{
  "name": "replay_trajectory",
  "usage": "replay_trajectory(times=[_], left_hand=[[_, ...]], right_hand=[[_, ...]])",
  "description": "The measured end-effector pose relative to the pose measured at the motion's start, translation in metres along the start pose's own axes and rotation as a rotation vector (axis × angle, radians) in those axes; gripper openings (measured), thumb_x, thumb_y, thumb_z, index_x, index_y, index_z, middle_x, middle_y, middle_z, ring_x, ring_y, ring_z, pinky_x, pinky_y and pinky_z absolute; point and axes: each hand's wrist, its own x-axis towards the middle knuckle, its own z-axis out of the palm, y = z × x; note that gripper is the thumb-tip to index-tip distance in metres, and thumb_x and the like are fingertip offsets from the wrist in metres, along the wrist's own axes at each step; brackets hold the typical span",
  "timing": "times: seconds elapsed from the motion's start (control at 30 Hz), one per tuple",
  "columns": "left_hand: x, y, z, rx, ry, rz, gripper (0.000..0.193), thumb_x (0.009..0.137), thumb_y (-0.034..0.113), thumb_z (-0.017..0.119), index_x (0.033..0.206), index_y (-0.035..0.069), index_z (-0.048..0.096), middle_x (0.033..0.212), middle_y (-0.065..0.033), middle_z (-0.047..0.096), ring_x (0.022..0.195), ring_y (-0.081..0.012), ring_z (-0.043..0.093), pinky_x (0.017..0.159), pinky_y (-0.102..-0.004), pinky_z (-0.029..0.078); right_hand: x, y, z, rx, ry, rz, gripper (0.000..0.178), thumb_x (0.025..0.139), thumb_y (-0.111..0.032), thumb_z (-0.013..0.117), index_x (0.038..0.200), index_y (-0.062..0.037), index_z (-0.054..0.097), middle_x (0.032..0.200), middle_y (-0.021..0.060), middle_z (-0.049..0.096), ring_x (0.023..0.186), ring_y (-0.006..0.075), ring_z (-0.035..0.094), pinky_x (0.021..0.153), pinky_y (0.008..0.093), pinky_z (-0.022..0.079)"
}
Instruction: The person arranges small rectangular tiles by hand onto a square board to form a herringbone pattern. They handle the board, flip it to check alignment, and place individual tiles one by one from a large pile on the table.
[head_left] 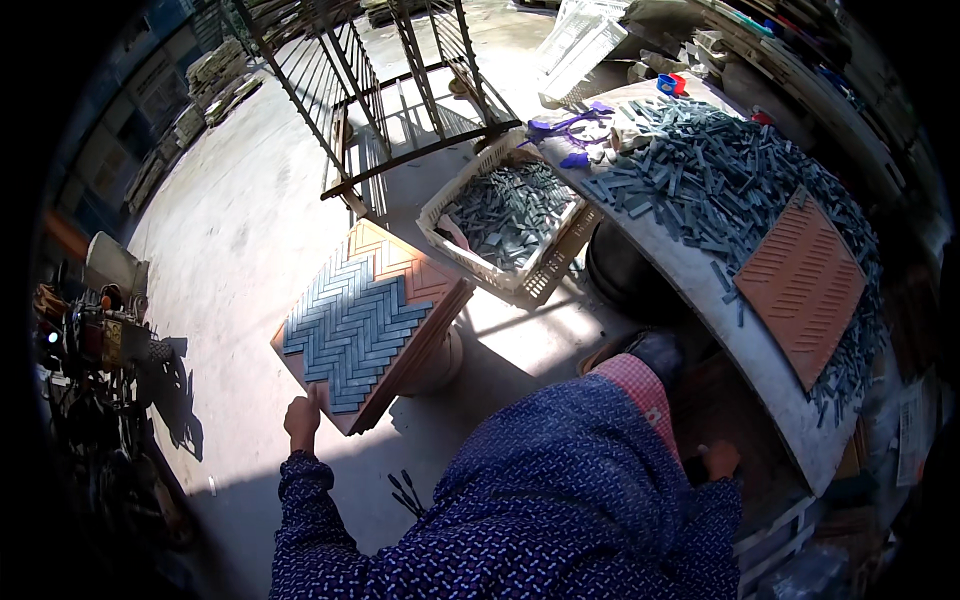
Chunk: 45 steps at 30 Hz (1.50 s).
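Note:
My left hand (302,420) is closed at the near left edge of an orange-brown mould tray (428,283), fingertips pinching its rim. Grey-blue strip tiles (350,320) lie in a herringbone pattern over most of that tray; slots at its far right corner hold no tiles. The tray tops a stack on a round support. Down beside my right thigh, my right hand (718,460) has its fingers curled by a dark edge; what they hold, if anything, is hidden.
A table (690,285) on the right bears a heap of loose strip tiles (720,160) and another slotted tray (803,290). Beyond the stack stand a cream crate (480,270) of tile pieces and a metal rack (420,160). A motorbike (110,350) is at far left.

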Motion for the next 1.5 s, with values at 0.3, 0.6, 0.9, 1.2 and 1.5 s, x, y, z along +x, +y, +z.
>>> replay_trajectory(times=[0.3, 0.6, 0.9, 1.2, 1.5], left_hand=[[-0.002, 0.171, -0.018, -0.241, 0.281, 0.717, 0.064, 0.09, 0.036, 0.051, 0.137, -0.003, 0.034, 0.141, -0.0222, 0.035, 0.133, -0.0352, 0.03, 0.108, -0.0477, 0.022], [-0.003, 0.202, 0.011, -0.199, 0.21, 0.77, 0.079, 0.085, 0.049, 0.051, 0.141, -0.001, 0.027, 0.148, -0.0184, 0.027, 0.138, -0.0317, 0.023, 0.11, -0.0541, 0.013], [-0.01, 0.203, 0.003, -0.18, 0.23, 0.724, 0.081, 0.085, 0.056, 0.047, 0.142, 0.002, 0.028, 0.148, -0.0159, 0.027, 0.139, -0.0283, 0.022, 0.11, -0.0534, 0.015], [-0.014, 0.204, -0.005, -0.213, 0.176, 0.71, 0.082, 0.085, 0.057, 0.046, 0.142, 0.001, 0.025, 0.149, -0.0166, 0.025, 0.139, -0.0294, 0.021, 0.11, -0.055, 0.012], [-0.038, 0.221, 0.021, -0.173, 0.24, 0.64, 0.081, 0.086, 0.052, 0.051, 0.142, 0.0, 0.024, 0.148, -0.0191, 0.024, 0.139, -0.0331, 0.02, 0.107, -0.0604, 0.013]], right_hand=[[-0.009, -0.014, -0.028, 0.105, -0.088, 0.075, 0.042, 0.072, -0.044, 0.071, 0.08, -0.0029, 0.07, 0.082, 0.0201, 0.066, 0.082, 0.037, 0.064, 0.074, 0.0471, 0.048], [-0.016, -0.005, -0.022, 0.056, -0.04, 0.091, 0.041, 0.075, -0.045, 0.068, 0.079, -0.0041, 0.068, 0.085, 0.0175, 0.066, 0.08, 0.0329, 0.065, 0.073, 0.0449, 0.049], [0.008, -0.014, -0.015, 0.121, -0.119, 0.028, 0.045, 0.076, -0.049, 0.063, 0.079, -0.004, 0.07, 0.085, 0.0193, 0.066, 0.082, 0.0355, 0.065, 0.074, 0.0464, 0.05], [-0.004, -0.013, -0.028, 0.238, -0.077, 0.032, 0.039, 0.078, -0.046, 0.062, 0.077, -0.0068, 0.069, 0.083, 0.0176, 0.066, 0.079, 0.0379, 0.063, 0.07, 0.0484, 0.049], [-0.006, -0.017, -0.046, 0.289, -0.067, 0.071, 0.033, 0.077, -0.04, 0.065, 0.079, -0.0077, 0.069, 0.08, 0.0181, 0.065, 0.078, 0.0373, 0.063, 0.071, 0.0478, 0.047]])
